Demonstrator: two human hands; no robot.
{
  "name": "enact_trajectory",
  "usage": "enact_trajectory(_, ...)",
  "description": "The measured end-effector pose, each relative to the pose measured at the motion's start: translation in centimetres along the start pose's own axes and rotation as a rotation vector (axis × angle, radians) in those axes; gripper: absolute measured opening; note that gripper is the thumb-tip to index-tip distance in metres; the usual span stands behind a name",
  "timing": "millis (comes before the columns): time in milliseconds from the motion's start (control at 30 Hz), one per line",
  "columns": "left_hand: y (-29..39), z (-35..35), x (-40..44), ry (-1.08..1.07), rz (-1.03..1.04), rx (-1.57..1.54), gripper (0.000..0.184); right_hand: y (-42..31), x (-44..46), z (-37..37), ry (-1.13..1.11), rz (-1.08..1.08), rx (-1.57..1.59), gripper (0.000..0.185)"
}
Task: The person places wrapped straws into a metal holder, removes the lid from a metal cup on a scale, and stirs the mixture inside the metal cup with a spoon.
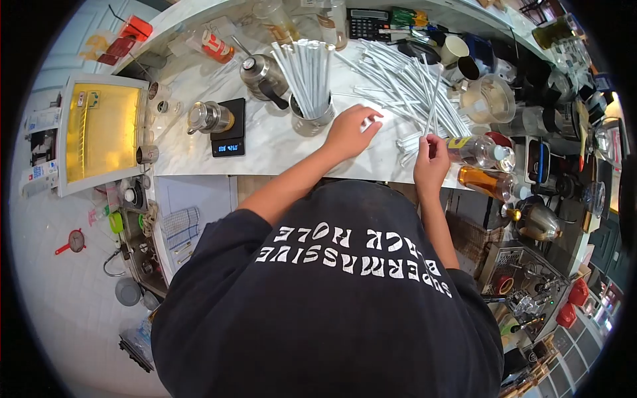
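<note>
My left hand (355,134) hovers over the white marble counter, thumb and fingers apart with nothing between them. Just left of it stands a metal cup (312,124) packed with upright wrapped straws (306,73). My right hand (432,159) is closed in a pinch on a wrapped straw (432,99) that points up and away from me; whether more than one is held I cannot tell. Behind and around that hand lies a loose pile of wrapped straws (391,73), spread across the counter.
Left on the counter are a gooseneck kettle (260,76) and a black scale (229,129) bearing a small metal and glass vessel (211,117). Bottles (488,180) lie close to my right hand. A plastic tub (488,99) and a calculator (368,25) stand farther back.
</note>
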State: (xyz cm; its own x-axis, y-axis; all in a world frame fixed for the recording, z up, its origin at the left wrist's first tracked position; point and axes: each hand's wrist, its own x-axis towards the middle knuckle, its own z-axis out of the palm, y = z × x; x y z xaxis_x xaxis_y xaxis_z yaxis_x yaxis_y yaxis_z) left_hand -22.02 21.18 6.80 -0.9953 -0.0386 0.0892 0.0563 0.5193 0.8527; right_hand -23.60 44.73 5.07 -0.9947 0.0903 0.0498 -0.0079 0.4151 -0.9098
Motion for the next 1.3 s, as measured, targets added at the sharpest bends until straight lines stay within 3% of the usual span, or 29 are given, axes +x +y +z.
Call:
enact_trajectory(267, -2.6, 8.4, 6.5, -0.105, 0.237, 0.699, 0.029, 2.0, -1.2, -3.0, -0.028, 0.002, 0.006, 0.015)
enact_trajectory(433, -3.7, 9.7, 8.4, -0.083, 0.367, 0.847, 0.014, 3.2, -1.1, -4.4, -0.085, 0.0, 0.063, 0.015)
enact_trajectory(533, -3.2, 9.6, 8.6, -0.049, 0.388, 0.827, 0.014, 2.7, -1.1, -4.7, -0.114, -0.016, 0.111, 0.015)
enact_trajectory(633, -0.5, 7.6, 8.4, 0.239, 0.359, 0.546, 0.012, 2.3, -0.6, -5.2, -0.151, -0.024, 0.172, 0.016)
enact_trajectory(767, 4.2, 3.5, 5.7, 0.594, 0.118, 0.136, 0.008, -0.3, 0.3, -5.3, -0.113, -0.014, 0.39, 0.024)
enact_trajectory(867, 4.4, 0.6, 1.6, 0.663, -0.026, 0.027, 0.013, -1.5, 1.1, -4.0, -0.111, -0.063, 0.37, 0.034)
enact_trajectory(1067, 1.7, -3.0, -4.7, 0.705, -0.228, -0.133, 0.018, -3.0, 1.9, -0.5, -0.332, -0.034, 0.186, 0.023)
enact_trajectory(1300, 3.4, -11.3, -2.9, 0.886, -0.109, -0.139, 0.015, -11.6, 4.6, 7.1, -0.423, -0.246, 0.268, 0.023)
